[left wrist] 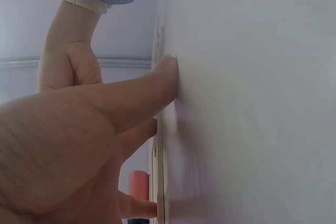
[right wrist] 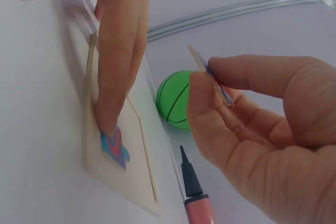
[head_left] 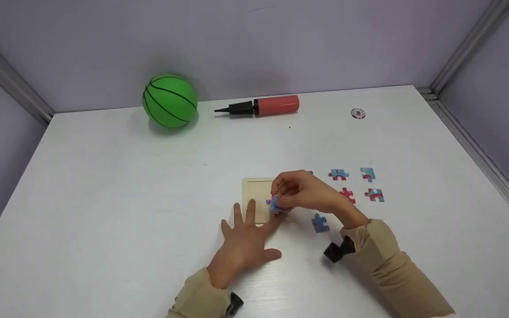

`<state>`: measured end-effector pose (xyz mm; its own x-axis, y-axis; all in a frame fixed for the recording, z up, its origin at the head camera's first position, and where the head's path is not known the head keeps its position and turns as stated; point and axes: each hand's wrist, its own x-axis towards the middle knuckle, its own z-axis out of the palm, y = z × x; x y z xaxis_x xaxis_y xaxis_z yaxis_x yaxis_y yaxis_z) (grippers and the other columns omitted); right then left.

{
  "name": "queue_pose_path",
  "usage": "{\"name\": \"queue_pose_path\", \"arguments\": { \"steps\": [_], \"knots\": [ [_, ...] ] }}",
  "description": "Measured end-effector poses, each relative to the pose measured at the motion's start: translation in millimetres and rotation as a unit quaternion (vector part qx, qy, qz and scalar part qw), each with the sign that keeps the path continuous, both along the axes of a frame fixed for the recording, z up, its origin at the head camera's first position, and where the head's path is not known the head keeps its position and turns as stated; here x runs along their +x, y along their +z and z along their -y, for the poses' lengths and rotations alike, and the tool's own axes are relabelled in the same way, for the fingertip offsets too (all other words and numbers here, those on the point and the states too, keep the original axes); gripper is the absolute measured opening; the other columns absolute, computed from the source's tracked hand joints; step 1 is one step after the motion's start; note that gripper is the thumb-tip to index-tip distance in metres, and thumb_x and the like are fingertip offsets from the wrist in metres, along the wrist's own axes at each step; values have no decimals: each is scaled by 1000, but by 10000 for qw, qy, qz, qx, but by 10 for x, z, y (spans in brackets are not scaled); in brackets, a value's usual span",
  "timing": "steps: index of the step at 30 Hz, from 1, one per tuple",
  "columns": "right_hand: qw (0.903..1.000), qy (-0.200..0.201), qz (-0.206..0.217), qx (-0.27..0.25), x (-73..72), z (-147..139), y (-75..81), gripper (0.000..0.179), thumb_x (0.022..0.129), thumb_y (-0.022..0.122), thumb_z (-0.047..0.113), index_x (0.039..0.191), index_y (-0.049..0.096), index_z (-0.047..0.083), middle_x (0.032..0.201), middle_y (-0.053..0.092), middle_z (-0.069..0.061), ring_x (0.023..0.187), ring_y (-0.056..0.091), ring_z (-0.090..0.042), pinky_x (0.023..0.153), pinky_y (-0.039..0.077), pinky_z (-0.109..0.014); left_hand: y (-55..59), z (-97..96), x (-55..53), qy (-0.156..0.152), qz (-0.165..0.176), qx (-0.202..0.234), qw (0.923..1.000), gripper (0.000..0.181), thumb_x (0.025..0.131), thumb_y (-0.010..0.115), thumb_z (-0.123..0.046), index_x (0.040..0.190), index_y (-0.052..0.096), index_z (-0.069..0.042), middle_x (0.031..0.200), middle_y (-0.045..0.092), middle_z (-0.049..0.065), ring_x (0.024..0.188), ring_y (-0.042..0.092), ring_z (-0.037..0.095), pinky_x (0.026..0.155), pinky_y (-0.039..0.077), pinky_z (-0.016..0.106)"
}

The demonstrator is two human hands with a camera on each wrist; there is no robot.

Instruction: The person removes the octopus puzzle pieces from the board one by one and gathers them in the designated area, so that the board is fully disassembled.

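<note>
My right hand (head_left: 309, 194) pinches a jigsaw piece (right wrist: 197, 57) between thumb and fingers, held just above a shallow wooden puzzle tray (head_left: 254, 191). In the right wrist view that piece is seen nearly edge-on. One blue and pink jigsaw piece (right wrist: 117, 145) lies in a corner of the tray. My left hand (head_left: 242, 247) rests with fingers spread over the tray's near edge, its index fingertip touching that piece. Closest to my right wrist is a loose blue jigsaw piece (head_left: 320, 223) on the table.
Several more jigsaw pieces lie to the right, among them a red one (head_left: 347, 195) and a blue and red one (head_left: 374, 194). Towards the back wall are a green ball (head_left: 170, 100), a red and black hand pump (head_left: 276, 105) and a round chip (head_left: 358, 113).
</note>
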<state>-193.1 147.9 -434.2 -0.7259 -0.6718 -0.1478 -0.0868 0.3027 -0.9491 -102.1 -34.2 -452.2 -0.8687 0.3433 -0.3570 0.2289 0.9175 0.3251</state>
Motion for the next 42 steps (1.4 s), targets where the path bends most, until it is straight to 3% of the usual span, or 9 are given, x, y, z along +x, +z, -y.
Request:
{"name": "queue_pose_path", "arguments": {
  "steps": [8,15,23,32,36,42],
  "knots": [
    [9998,74,-23,158,69,-318,-101,12,88,64,1,100,61,-2,85,63,-9,70,61,-16,67,54,-28,16,4,17,100,-15,50,9999,73,82,66,-56,147,37,-39,157,9,23,139,5,54,97,21,75],
    [9978,-195,-289,568,128,-655,-102,11,88,65,3,98,62,1,87,63,-10,72,57,-16,67,52,-27,-2,-11,23,85,-125,77,9999,74,82,68,-54,147,36,-40,157,11,23,139,7,54,97,21,75],
    [9967,-376,-246,672,183,-992,-147,13,87,66,4,99,62,0,88,61,-12,73,56,-16,64,51,-26,5,-17,31,143,-141,233,9995,74,81,70,-51,146,38,-39,156,12,24,138,7,55,97,19,75],
    [9926,-559,-533,937,191,-1261,-146,12,88,67,5,99,63,5,89,61,-10,79,55,-19,68,48,-24,3,-3,38,134,-197,256,9994,74,81,70,-51,146,38,-39,156,13,25,138,8,56,96,20,76],
    [9910,-436,-689,1065,176,-1324,-125,11,87,67,4,97,64,6,88,60,-11,79,55,-19,69,47,-23,-14,0,39,97,-198,229,9995,74,82,69,-52,147,37,-39,156,12,24,138,8,55,96,20,76],
    [9863,-170,-600,1526,169,-1393,-123,9,87,64,1,94,66,7,87,61,-7,80,52,-21,68,46,-24,-20,3,35,106,-162,268,9995,74,82,69,-51,147,37,-39,156,11,24,138,6,55,96,19,76]
  ]
}}
